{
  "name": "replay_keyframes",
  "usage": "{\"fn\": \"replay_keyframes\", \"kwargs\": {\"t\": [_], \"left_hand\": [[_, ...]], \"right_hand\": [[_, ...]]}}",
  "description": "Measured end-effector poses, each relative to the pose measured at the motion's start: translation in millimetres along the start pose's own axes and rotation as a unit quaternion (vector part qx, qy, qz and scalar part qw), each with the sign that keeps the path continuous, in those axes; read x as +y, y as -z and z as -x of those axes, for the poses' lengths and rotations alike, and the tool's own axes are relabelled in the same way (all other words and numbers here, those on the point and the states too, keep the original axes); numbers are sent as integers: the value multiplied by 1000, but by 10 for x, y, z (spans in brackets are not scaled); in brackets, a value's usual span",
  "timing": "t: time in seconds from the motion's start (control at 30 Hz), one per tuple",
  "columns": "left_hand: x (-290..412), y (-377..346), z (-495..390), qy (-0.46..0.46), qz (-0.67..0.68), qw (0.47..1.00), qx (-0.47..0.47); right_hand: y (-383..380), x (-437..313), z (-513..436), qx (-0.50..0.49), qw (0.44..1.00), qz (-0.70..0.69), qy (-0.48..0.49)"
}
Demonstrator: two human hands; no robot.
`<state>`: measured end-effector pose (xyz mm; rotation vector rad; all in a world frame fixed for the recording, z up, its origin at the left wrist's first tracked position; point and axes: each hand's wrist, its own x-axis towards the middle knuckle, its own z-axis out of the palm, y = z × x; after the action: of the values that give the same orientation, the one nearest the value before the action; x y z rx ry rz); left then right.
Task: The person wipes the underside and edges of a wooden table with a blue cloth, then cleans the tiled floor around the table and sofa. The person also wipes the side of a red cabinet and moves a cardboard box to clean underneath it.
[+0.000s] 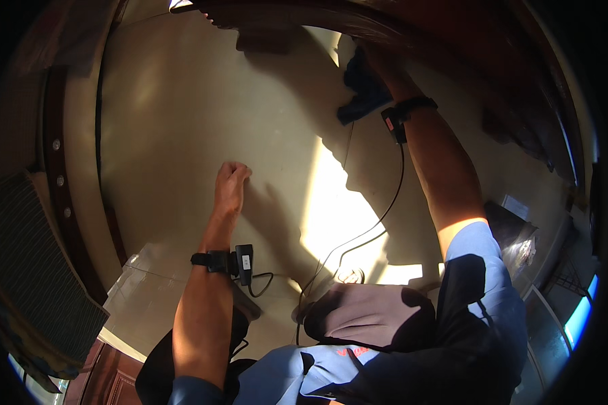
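Note:
My left hand [231,177] is above the pale floor [192,116], its fingers curled in and nothing visible in them. At the upper right my right hand [382,63] reaches into deep shadow beside dark brown glossy furniture [425,30]. A dark blue cloth [362,88] is bunched at that hand and spreads down to the left of it. The shadow hides most of the fingers, though the hand appears to grip the cloth. Each wrist wears a black strap with a small device, the left device [243,263] and the right device [395,125].
Black cables [401,174] run from the wrist devices toward my lap. Sunlight falls on the floor's middle. A dark wooden piece with round shiny studs [60,180] stands at left, near a striped fabric [40,243]. A plastic-wrapped dark object [511,235] is at right.

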<state>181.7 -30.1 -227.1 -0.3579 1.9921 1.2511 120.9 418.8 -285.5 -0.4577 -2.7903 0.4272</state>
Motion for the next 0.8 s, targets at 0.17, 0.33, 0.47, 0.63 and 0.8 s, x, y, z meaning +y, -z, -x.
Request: {"fn": "replay_keyframes", "kwargs": {"t": [0.17, 0.33, 0.47, 0.63, 0.8], "left_hand": [[-57, -9, -19, -1, 27, 1000, 13], [-34, -16, -5, -31, -12, 999, 22], [-32, -12, 5, -34, 13, 999, 9], [-102, -25, -39, -35, -8, 999, 19], [-52, -34, -47, -26, -13, 999, 15]], "right_hand": [[146, 30, -34, -5, 1000, 7, 7], [246, 72, 67, -1, 1000, 10, 16], [355, 153, 106, 2, 1000, 14, 16], [419, 235, 138, 0, 1000, 13, 13], [354, 289, 123, 3, 1000, 12, 16]]}}
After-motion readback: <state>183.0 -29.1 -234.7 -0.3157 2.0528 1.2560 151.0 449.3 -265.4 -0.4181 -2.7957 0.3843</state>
